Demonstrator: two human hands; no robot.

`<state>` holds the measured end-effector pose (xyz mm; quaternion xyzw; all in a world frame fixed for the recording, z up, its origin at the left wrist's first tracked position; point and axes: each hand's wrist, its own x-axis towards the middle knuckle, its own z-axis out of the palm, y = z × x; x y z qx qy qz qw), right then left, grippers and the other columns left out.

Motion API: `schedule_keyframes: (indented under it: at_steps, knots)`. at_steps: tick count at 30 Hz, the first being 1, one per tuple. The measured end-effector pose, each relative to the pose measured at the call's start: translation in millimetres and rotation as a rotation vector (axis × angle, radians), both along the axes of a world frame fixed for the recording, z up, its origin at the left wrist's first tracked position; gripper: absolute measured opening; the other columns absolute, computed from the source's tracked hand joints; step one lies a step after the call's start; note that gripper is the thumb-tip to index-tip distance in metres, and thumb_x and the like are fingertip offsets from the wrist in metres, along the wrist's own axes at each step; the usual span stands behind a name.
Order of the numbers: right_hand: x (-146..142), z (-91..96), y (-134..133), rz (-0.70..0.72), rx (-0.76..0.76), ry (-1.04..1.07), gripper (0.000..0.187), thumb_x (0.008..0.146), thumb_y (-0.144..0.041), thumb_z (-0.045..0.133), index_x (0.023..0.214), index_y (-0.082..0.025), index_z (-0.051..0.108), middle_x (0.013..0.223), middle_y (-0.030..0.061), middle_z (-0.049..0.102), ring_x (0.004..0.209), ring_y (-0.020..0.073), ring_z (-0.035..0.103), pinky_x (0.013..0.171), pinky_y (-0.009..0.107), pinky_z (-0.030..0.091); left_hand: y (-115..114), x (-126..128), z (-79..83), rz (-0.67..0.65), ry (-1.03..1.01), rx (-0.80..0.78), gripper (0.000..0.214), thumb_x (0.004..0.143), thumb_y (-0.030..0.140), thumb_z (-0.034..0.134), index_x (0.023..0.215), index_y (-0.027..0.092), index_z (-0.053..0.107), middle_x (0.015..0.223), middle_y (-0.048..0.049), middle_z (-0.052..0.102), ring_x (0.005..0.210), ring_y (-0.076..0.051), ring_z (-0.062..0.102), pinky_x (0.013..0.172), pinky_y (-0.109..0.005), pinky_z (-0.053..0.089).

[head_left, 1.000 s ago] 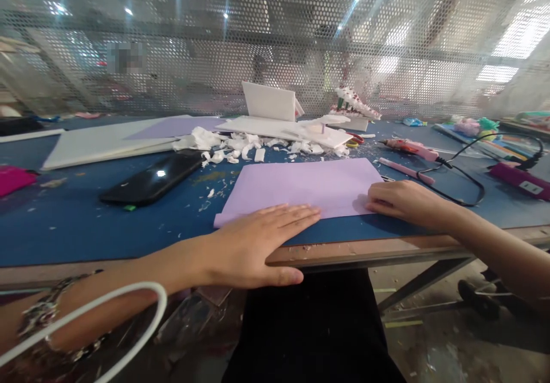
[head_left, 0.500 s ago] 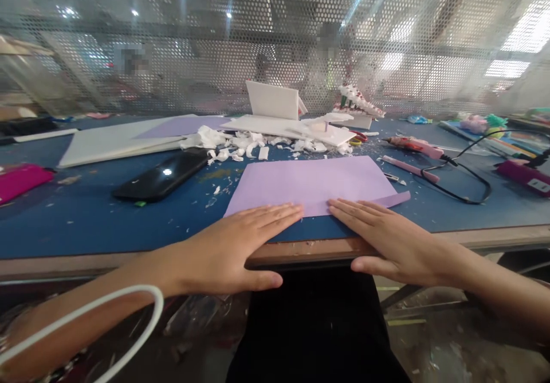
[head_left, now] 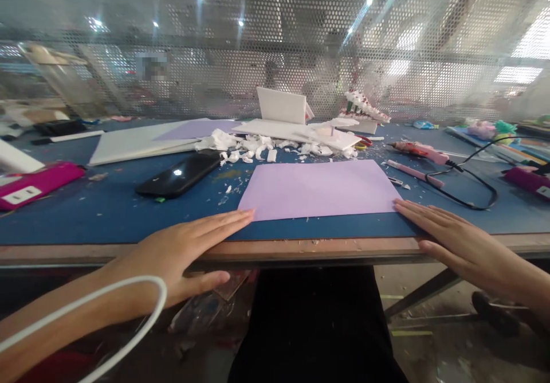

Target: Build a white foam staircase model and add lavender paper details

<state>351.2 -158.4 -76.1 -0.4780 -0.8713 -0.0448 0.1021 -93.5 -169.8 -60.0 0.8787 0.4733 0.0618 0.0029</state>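
Observation:
A folded sheet of light purple paper (head_left: 320, 191) lies flat on the blue table near its front edge. My left hand (head_left: 193, 251) rests its outstretched fingertips on the paper's near left corner, thumb held apart. My right hand (head_left: 455, 237) lays its straight fingertips at the near right corner, thumb slightly apart. Neither hand grips anything. Behind the paper are torn white scraps (head_left: 247, 147) and a black phone (head_left: 180, 175). To the right lie a hot glue gun (head_left: 421, 150) and a pink stick-like tool (head_left: 415, 173).
White foam boards (head_left: 141, 142) and a purple sheet (head_left: 195, 129) lie at the back left. A magenta power strip (head_left: 40, 185) is at the left and a purple one (head_left: 526, 181) at the right. A black cable (head_left: 485, 191) loops beside the glue gun. A perforated metal screen (head_left: 301, 56) stands behind.
My hands have slid apart along the paper's near edge, from its middle out to its corners. The flap that stuck out at the right now lies flat. The view has shifted slightly left.

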Motion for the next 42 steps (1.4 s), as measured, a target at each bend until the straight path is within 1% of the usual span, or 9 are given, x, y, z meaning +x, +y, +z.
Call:
schedule_keyframes:
  at_steps: [5,11,15,17,20,25,31,35,42]
  knots:
    - [-24,18.6,15,0.008,0.112,-0.041,0.040,0.089,-0.041,0.039,0.117,-0.019,0.057,0.119,0.0083,0.061,0.109,0.0262,0.056,0.097,0.048,0.041,22,20,22.8,-0.053,0.091,0.060,0.044,0.088,0.053,0.040,0.120,0.026,0.054,0.125,-0.0023,0.056,0.116,-0.026,0.047,0.101,-0.041,0.028]
    - [-81,31.9,49,0.267,0.086,0.004,0.028,0.090,-0.033,0.042,0.109,-0.022,0.061,0.102,0.0054,0.065,0.092,0.0169,0.061,0.078,0.029,0.048,63,94,27.5,-0.358,0.103,0.127,0.041,0.091,0.042,0.041,0.123,0.020,0.050,0.124,-0.0055,0.053,0.108,-0.018,0.052,0.091,-0.027,0.040]
    - [-96,35.1,54,0.266,0.118,-0.142,0.031,0.093,-0.028,0.034,0.101,-0.021,0.064,0.089,0.0052,0.065,0.081,0.0161,0.061,0.071,0.027,0.045,81,117,23.6,-0.440,0.200,0.299,0.035,0.091,0.042,0.039,0.115,0.021,0.056,0.109,-0.0051,0.059,0.094,-0.019,0.058,0.077,-0.029,0.046]
    - [-96,36.8,51,0.252,0.090,-0.145,0.028,0.091,-0.029,0.038,0.101,-0.019,0.063,0.090,0.0060,0.064,0.082,0.0166,0.061,0.071,0.027,0.045,82,120,24.1,-0.458,0.283,0.416,0.032,0.091,0.040,0.041,0.109,0.019,0.058,0.096,-0.0050,0.063,0.081,-0.018,0.061,0.059,-0.027,0.044]
    - [-92,36.9,47,0.263,0.052,-0.088,0.030,0.086,-0.038,0.047,0.104,-0.018,0.061,0.095,0.0069,0.063,0.085,0.0177,0.059,0.073,0.028,0.045,78,120,26.8,-0.537,0.439,0.605,0.021,0.089,0.018,0.042,0.100,0.016,0.060,0.071,-0.0028,0.063,0.059,-0.014,0.060,0.041,-0.025,0.030]
    - [-99,43.9,53,0.234,0.213,-0.144,0.025,0.090,-0.020,0.038,0.097,-0.018,0.062,0.090,0.0071,0.064,0.081,0.0164,0.059,0.066,0.026,0.041,78,129,36.3,-0.505,0.375,0.842,0.021,0.083,0.008,0.041,0.076,0.016,0.058,0.054,0.0004,0.057,0.043,-0.011,0.052,0.039,-0.025,0.020]
    - [-124,88.0,81,0.082,0.380,-0.076,0.026,0.091,-0.025,0.039,0.083,-0.014,0.061,0.078,0.0074,0.063,0.066,0.0149,0.055,0.055,0.025,0.029,105,141,65.0,-0.408,0.224,1.170,0.028,0.088,0.012,0.034,0.071,0.013,0.057,0.053,-0.0023,0.057,0.043,-0.012,0.050,0.042,-0.025,0.024]
    - [-128,109.9,102,0.237,0.420,0.096,0.027,0.090,-0.027,0.040,0.078,-0.015,0.062,0.075,0.0038,0.063,0.068,0.0124,0.053,0.061,0.023,0.031,126,133,87.3,-0.383,0.220,1.252,0.030,0.089,0.016,0.032,0.070,0.013,0.056,0.054,-0.0025,0.057,0.045,-0.011,0.051,0.042,-0.025,0.023]
    - [-127,120.9,106,0.284,0.493,0.194,0.028,0.089,-0.029,0.041,0.077,-0.015,0.062,0.067,0.0015,0.059,0.060,0.0101,0.046,0.058,0.023,0.028,131,125,109.1,-0.454,0.171,1.208,0.030,0.089,0.019,0.031,0.069,0.014,0.053,0.052,-0.0013,0.056,0.043,-0.009,0.046,0.043,-0.024,0.022]
